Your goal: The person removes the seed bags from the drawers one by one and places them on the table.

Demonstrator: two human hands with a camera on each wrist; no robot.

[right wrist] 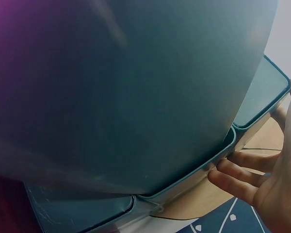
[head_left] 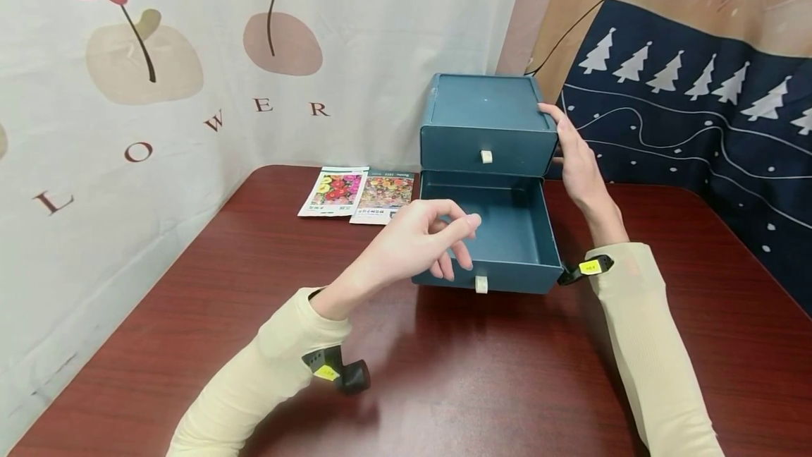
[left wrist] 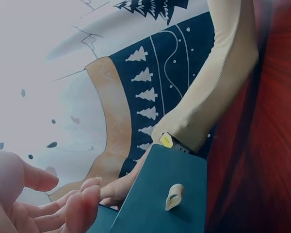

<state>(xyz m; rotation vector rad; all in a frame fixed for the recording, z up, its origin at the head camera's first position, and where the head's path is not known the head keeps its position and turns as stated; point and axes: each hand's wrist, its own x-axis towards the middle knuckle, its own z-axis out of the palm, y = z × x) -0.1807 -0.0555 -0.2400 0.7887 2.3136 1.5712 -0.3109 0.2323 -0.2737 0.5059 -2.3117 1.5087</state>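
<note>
A blue two-drawer desktop organizer [head_left: 491, 101] stands at the back of the table. Its upper drawer [head_left: 457, 150] is closed, while the lower drawer [head_left: 507, 277] is pulled well out, its inner floor showing. White loop tabs mark both fronts. Over the left part of the lower drawer hovers my left hand [head_left: 426, 235], fingers loosely bent and nothing in them. My right hand [head_left: 580, 164] rests against the organizer's right side, one fingertip at the top edge. In the right wrist view, the fingers [right wrist: 237, 187] lie fairly straight along the side wall.
Two flower-seed packets [head_left: 335, 191] lie overlapping on the dark red wooden table [head_left: 317, 259], left of the organizer. Close behind hang a white printed curtain [head_left: 380, 34] and a navy cloth with trees [head_left: 691, 111]. Each sleeve carries a black wrist camera.
</note>
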